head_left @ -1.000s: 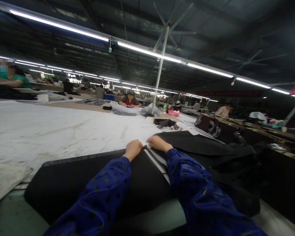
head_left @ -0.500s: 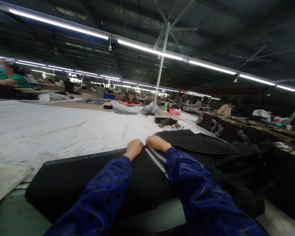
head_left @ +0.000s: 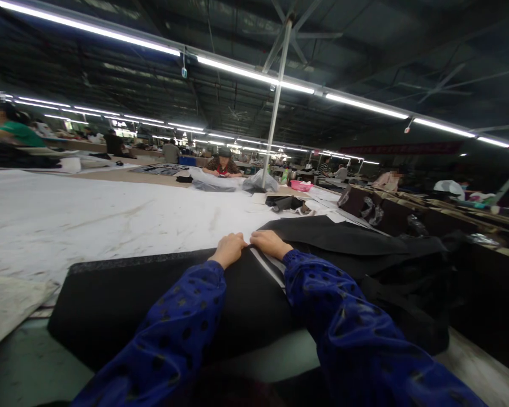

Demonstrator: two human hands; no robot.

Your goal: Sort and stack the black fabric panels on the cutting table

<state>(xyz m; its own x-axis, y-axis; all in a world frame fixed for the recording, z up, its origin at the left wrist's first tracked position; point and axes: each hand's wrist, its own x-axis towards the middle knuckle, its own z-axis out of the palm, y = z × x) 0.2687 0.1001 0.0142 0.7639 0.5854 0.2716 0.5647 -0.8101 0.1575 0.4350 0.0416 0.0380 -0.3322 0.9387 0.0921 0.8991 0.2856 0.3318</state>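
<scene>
A wide black fabric panel [head_left: 152, 299] lies in front of me, with a dark grey strip along its far edge. My left hand [head_left: 229, 249] is closed on that far edge, fingers pinched together. Right beside it, my right hand [head_left: 271, 243] pinches the same edge, so the fingertips nearly meet. A narrow white strip [head_left: 268, 268] runs from under the right hand toward me. More black fabric [head_left: 343, 236] is spread to the right, partly under the panel or against it; I cannot tell which. Blue dotted sleeves cover both forearms.
White sheeting [head_left: 110, 209] covers the table ahead. A pale cloth [head_left: 12, 308] lies at the left edge. Farther off are dark scraps [head_left: 285, 202], a pink basket [head_left: 301, 186] and a metal pole [head_left: 275, 107]. Dark brown stacked pieces [head_left: 390, 220] line the right. Several people sit or stand beyond.
Both hands have shifted slightly up and left in the view, still pinching the fabric edge. Less of the white strip shows between them. The camera view has tilted slightly.
</scene>
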